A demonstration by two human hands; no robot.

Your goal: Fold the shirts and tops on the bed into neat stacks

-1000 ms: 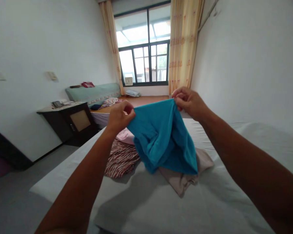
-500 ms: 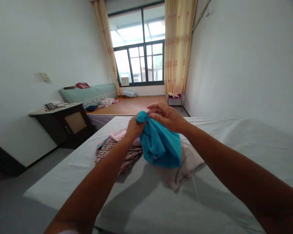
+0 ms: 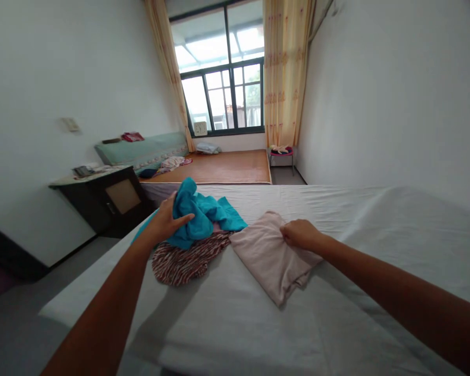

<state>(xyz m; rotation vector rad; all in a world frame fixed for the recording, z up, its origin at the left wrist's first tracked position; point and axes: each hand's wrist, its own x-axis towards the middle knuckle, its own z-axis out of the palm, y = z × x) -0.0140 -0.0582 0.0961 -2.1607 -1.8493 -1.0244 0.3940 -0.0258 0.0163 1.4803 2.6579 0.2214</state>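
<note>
A bright blue cloth garment (image 3: 198,222) lies bunched over a brown-and-white striped garment (image 3: 184,263) on the left of the white-sheeted bed. My left hand (image 3: 165,220) holds the blue garment from its left side, thumb in front, the other fingers mostly hidden behind the fabric. To the right, a pale pink-grey folded garment (image 3: 264,245) rests flat on the sheet with one corner toward me. My right hand (image 3: 301,235) is closed on its upper right part, the fingers curled into the cloth. A bit of pink cloth shows under the blue one.
The white sheet (image 3: 219,334) covers the bed under the clothes. Beyond it stands another bed with a brown mat (image 3: 231,166). A dark cabinet (image 3: 119,201) is on the left, and a small stool (image 3: 281,152) stands near the curtain (image 3: 284,78).
The blue garment has moved left from above the pale garment onto the striped one, with my left hand on it. My right hand has come off it and down onto the pale garment.
</note>
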